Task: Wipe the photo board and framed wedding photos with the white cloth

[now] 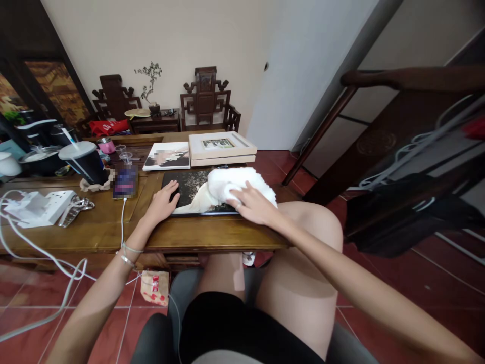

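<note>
A dark photo panel (187,189) with a long white dress printed on it lies flat near the front edge of the wooden table. My left hand (165,200) rests on its left edge with the fingers stretched out. A fluffy white cloth (246,184) covers the right part of the panel. My right hand (252,202) presses down on this cloth, fingers curled into it, and a ring shows on one finger. The cloth hides the panel's right end.
Behind the panel lie a smaller photo board (166,155) and a stacked pale frame box (223,148). To the left are a phone (125,182) on a white cable, a black cup (86,162), a power strip (47,208) and a clear claw clip (77,210).
</note>
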Demonstrator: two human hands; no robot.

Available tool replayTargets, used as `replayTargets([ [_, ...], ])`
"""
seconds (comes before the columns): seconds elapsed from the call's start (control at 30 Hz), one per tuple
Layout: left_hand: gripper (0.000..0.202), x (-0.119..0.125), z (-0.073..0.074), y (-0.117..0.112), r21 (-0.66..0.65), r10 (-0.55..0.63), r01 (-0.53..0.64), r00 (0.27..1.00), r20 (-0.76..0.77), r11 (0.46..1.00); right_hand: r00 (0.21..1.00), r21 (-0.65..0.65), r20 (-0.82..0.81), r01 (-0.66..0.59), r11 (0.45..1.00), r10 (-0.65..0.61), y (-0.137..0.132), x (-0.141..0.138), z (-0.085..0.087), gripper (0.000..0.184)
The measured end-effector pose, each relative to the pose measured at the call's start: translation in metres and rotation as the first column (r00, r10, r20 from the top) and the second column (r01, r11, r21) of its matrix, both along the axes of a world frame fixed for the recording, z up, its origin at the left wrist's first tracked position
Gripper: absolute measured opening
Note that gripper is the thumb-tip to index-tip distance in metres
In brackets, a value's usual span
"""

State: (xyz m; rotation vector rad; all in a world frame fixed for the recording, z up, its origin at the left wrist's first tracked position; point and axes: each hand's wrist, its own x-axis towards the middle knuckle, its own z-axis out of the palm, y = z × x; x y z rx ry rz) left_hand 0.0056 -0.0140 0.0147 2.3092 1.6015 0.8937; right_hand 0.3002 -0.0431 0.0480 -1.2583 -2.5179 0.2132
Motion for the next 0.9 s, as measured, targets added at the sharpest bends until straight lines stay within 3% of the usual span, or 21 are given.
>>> replayTargets([
  [0.13,0.048,-0.002,0.016,-0.004,0.051,-0.028,0.015,0.964,0.264,0.999,0.988,-0.042,-0.045,-0.146,0.988,0.145,-0.034,-0.006,0.014,0.028],
  [0.27,0.049,-0.004,0.038,-0.012,0.026,-0.005,-0.011,0.838,0.546,1.0,0.996,-0.089,-0.085,-0.036,0.995,0.028,-0.031,-0.03,0.04,0.029],
  [0.4,0.046,-0.002,0.063,-0.023,0.061,0.004,-0.053,0.787,0.617,0.997,0.999,-0.068,-0.053,-0.015,0.998,0.012,-0.019,-0.079,0.057,0.031],
  [0.53,0.052,0.001,0.09,-0.035,0.129,-0.034,-0.07,0.748,0.663,0.989,0.991,0.12,-0.016,-0.127,0.985,0.129,-0.024,-0.118,0.055,0.054],
  [0.67,0.054,0.003,0.112,-0.046,0.224,-0.104,-0.067,0.734,0.671,0.972,0.996,0.337,0.004,-0.086,0.937,0.09,-0.033,-0.127,0.05,0.065],
  [0.77,0.054,-0.001,0.108,-0.044,0.259,-0.107,-0.096,0.734,0.67,0.961,0.995,0.433,-0.051,-0.053,0.9,0.083,-0.028,-0.115,0.052,0.059],
  [0.83,0.054,-0.006,0.092,-0.036,0.226,-0.077,-0.103,0.741,0.667,0.969,0.989,0.441,-0.135,0.014,0.898,0.052,-0.02,-0.1,0.057,0.058],
  [0.9,0.052,-0.008,0.068,-0.027,0.122,-0.006,-0.098,0.758,0.653,0.988,0.951,0.414,-0.307,0.164,0.895,-0.032,-0.012,-0.081,0.066,0.057],
])
